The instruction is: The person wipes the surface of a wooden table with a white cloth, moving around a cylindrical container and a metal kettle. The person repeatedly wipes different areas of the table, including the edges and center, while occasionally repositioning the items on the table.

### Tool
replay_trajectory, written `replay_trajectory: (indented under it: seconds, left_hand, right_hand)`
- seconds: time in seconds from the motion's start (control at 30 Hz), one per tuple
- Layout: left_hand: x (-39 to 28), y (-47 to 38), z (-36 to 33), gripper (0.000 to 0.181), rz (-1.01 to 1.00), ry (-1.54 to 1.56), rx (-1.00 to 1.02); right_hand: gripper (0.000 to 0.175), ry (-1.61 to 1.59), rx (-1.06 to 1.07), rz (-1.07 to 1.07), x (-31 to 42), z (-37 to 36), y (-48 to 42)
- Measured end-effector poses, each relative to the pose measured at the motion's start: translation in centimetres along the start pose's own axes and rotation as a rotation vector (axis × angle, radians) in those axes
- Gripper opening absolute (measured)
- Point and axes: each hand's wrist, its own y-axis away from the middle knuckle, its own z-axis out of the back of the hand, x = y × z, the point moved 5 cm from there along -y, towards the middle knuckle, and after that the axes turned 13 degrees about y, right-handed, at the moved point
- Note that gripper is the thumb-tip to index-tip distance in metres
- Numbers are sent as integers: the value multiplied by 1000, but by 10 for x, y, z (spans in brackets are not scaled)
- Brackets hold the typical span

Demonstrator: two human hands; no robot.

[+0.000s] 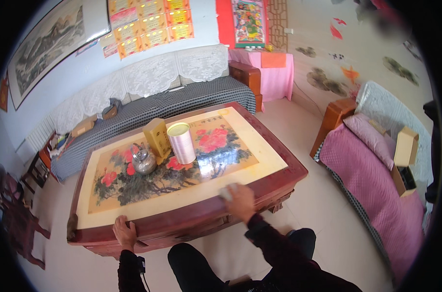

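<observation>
My right hand (239,200) is closed on a pale, crumpled cloth (228,190), pressed to the near edge of a red-brown wooden coffee table (177,219); both look slightly blurred. My left hand (125,231) rests on the same edge further left, its fingers over the rim and apart, holding nothing. A flower painting (213,146) covers the table's middle under a glossy surface. On it stand a metal kettle (144,163) with a raised handle, a gold box (157,138) and a tall, ribbed cylindrical can (182,144) with a yellowish-green top.
Beyond the table runs a long sofa (162,104) with a checked cover, bearing cardboard boxes (84,126). At the right, another seat has a pink quilt (367,179) and an open cardboard box (404,181). A dark carved wooden chair (22,222) stands at the left.
</observation>
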Motion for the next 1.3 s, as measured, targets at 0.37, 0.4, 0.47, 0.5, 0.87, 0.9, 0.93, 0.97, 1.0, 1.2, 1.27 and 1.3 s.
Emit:
replay_trajectory:
  seconds: [0.37, 0.4, 0.47, 0.5, 0.87, 0.9, 0.93, 0.97, 1.0, 1.2, 1.27, 1.3]
  left_hand:
    - [-36, 6, -8, 25, -61, 134, 125]
    - [-49, 11, -10, 25, -85, 203, 103]
    - [-76, 21, -16, 25, -94, 296, 114]
    - [-91, 27, -22, 26, -89, 329, 144]
    - [-229, 4, -78, 58, 68, 813, 268]
    - [-233, -9, -85, 64, 99, 869, 257]
    - [-236, -26, -93, 78, 133, 895, 255]
    - [-238, -42, -97, 83, 127, 873, 218]
    - [-240, -61, -102, 88, 134, 839, 187]
    - [-258, -167, -125, 115, 98, 821, 57]
    - [-268, -186, -138, 122, 122, 978, -3]
    - [-274, -196, -141, 123, 72, 868, -66]
  right_hand:
    - [43, -170, -138, 140, 8, 18, 16]
    - [42, -137, -178, 138, -17, 21, 14]
    - [43, -60, -82, -34, -75, 18, 10]
    - [45, -16, -55, -82, -102, 18, 11]
    - [56, 61, -16, -379, -235, -3, 7]
    - [56, 63, -19, -383, -241, -6, 2]
    - [57, 78, -17, -394, -248, -8, -2]
    - [58, 100, 21, -423, -256, -11, -7]
    - [60, 114, 44, -436, -265, -12, -12]
    - [57, 112, 2, -338, -290, -15, -29]
    - [55, 139, 4, -331, -289, -16, -27]
    - [55, 129, -41, -318, -287, -14, -27]
